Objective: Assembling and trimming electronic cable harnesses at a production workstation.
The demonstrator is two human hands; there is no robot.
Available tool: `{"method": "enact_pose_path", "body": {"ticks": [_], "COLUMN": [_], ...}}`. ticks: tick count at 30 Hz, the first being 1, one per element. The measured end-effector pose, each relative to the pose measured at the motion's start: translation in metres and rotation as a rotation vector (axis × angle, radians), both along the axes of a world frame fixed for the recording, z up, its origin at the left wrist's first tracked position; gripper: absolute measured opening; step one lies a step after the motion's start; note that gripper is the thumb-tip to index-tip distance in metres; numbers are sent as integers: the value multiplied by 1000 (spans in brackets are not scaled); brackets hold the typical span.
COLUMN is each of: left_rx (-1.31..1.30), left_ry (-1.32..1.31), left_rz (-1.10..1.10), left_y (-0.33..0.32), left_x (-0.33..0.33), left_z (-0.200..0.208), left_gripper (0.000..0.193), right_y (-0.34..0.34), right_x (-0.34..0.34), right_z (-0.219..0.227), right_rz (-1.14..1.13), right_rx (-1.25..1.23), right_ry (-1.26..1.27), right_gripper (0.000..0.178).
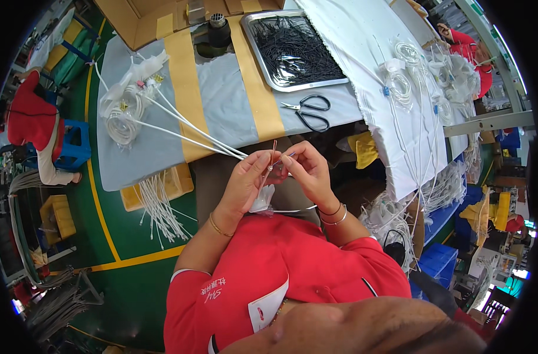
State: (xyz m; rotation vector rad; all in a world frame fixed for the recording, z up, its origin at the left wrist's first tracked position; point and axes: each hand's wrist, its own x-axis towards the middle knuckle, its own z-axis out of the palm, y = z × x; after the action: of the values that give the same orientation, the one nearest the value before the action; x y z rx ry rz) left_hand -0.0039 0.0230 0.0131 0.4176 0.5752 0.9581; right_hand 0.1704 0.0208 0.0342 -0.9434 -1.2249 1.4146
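Over my lap, just off the table's near edge, my left hand [249, 178] pinches a white cable end. Thin copper-coloured strands [275, 145] stick up past its fingertips. Close beside it, my right hand [309, 172] has thumb and forefinger closed on a thin dark piece [291, 155], too small to name for certain. The fingertips of both hands almost meet. White cables [192, 131] run from a coiled bundle [126, 115] on the table's left toward my left hand. Black-handled scissors [312, 111] lie on the table beyond my right hand.
A metal tray [307, 87] of short black tubes stands at the back. A heat gun [219, 30] stands upright beside it, near a cardboard box [127, 23]. More coiled cables [398, 76] lie on white cloth at right. A yellow bin [183, 183] sits below the table.
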Motion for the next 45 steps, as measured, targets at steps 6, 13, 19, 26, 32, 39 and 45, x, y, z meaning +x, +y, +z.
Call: {"method": "enact_pose_path", "body": {"ticks": [6, 13, 19, 26, 32, 39, 45], "left_rx": [63, 15, 203, 235, 183, 173, 164], "left_ry": [62, 17, 45, 141, 164, 183, 183], "left_rz": [11, 45, 149, 172, 178, 172, 161], "left_y": [2, 4, -2, 0, -2, -1, 1], "left_x": [-1, 0, 5, 4, 0, -10, -12], "left_z": [4, -3, 11, 9, 11, 12, 13], "left_gripper": [22, 18, 8, 7, 12, 12, 15], "right_y": [-2, -1, 15, 92, 184, 204, 204], "right_x": [-2, 0, 9, 30, 55, 53, 52], "right_z": [1, 0, -6, 26, 6, -3, -5], "right_rz": [-21, -40, 166, -139, -280, -284, -326], "right_rx": [16, 45, -290, 349, 764, 800, 778], "right_ry": [-54, -105, 143, -654, -1307, -1411, -1376], "right_gripper": [6, 7, 10, 12, 12, 9, 10]}}
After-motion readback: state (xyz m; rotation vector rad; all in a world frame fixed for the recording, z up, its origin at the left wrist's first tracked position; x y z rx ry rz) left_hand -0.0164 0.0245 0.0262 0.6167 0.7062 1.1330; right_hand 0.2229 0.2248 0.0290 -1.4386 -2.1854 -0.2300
